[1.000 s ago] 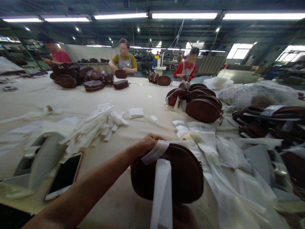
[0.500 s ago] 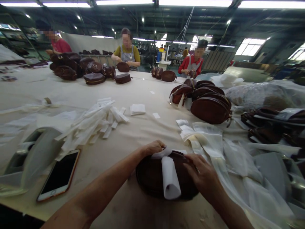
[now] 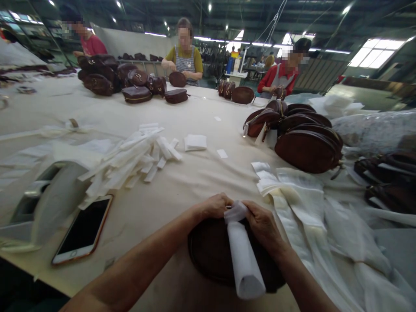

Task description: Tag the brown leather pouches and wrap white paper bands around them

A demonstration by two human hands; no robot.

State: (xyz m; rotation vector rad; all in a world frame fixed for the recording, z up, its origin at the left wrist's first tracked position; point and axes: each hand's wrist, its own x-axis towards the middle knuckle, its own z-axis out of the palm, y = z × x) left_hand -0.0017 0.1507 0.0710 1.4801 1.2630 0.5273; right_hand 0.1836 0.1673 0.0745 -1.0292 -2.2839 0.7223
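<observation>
A dark brown oval leather bag lies flat on the table edge in front of me. A white foam strip runs over its top and down toward me. My left hand and my right hand meet at the far end of the bag. Both pinch the folded upper end of the strip between closed fingers. My forearms come in from the bottom of the view.
A phone lies at the left, beside a grey holder. Loose white strips are piled in the middle. Finished brown bags stand at the right over white wrapping sheets. Three people work at the far side.
My right hand came in from below, reached the bag's top and closed on the strip beside my left hand. The bag went from upright to lying flat.
</observation>
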